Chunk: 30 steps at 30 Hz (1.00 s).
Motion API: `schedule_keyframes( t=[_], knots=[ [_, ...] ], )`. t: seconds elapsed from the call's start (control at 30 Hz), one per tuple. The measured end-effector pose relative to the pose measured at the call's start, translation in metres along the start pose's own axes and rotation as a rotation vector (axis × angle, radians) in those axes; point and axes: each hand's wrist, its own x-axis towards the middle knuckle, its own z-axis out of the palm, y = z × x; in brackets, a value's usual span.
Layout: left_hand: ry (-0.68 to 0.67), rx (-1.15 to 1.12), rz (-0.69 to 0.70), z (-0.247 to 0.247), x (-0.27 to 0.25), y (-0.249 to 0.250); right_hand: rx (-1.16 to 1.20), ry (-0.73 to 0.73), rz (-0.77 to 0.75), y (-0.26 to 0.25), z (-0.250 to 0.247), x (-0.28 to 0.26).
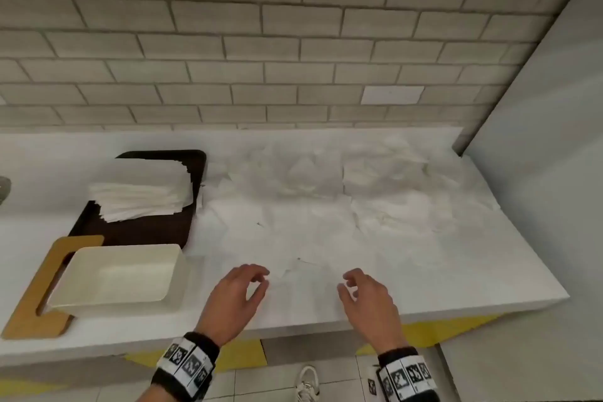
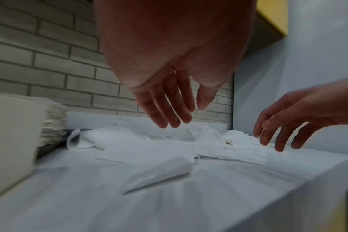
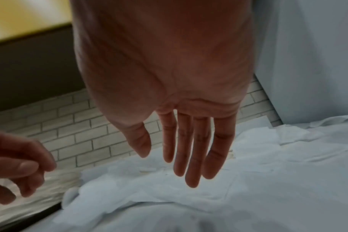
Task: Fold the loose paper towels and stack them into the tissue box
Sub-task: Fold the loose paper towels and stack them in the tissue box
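Loose white paper towels lie scattered over the white counter, also seen as crumpled sheets and flat sheets in the wrist views. A cream tissue box stands empty at the front left. Behind it a stack of folded towels rests on a dark tray. My left hand hovers above the towels near the front edge, fingers loosely curved, holding nothing. My right hand hovers a little to its right, fingers relaxed and empty. Both hands show straight fingers in the wrist views.
A wooden lid with a slot lies under the box's left side. A grey brick wall backs the counter and a pale panel closes its right end. The counter's front edge is just below my wrists.
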Motion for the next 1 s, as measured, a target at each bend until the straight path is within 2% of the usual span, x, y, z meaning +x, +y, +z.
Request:
schedule_keyframes(
  t=[0.17,0.27,0.37,0.43,0.5,0.63,0.73,0.83,0.93,1.0],
  knots=[
    [-0.107,0.102,-0.015,0.038,0.09,0.014,-0.173,-0.043,0.082,0.022,0.0,0.108],
    [-0.155,0.131,-0.049,0.063,0.13,0.024,-0.299,-0.225,0.098,0.03,0.005,0.142],
    [-0.22,0.141,-0.04,0.083,0.16,0.033,-0.342,-0.277,0.101,0.032,0.009,0.156],
    [-0.248,0.099,0.026,0.094,0.172,0.037,-0.363,-0.329,0.101,0.033,0.011,0.161],
    [-0.298,0.056,0.147,0.103,0.179,0.042,-0.344,-0.372,0.091,0.038,0.013,0.16],
    [-0.487,0.025,0.387,0.113,0.196,0.052,-0.099,-0.436,0.038,0.052,0.002,0.155],
    [-0.601,-0.014,0.433,0.109,0.207,0.061,0.001,-0.344,-0.078,0.048,-0.036,0.146],
    [-0.499,0.128,0.43,0.104,0.222,0.062,0.089,-0.155,-0.169,0.048,-0.081,0.143],
    [-0.421,0.212,0.304,0.092,0.235,0.048,0.303,0.0,-0.123,0.053,-0.118,0.138],
    [-0.414,0.154,0.233,0.084,0.235,0.044,0.459,0.065,-0.109,0.056,-0.131,0.131]
  ],
)
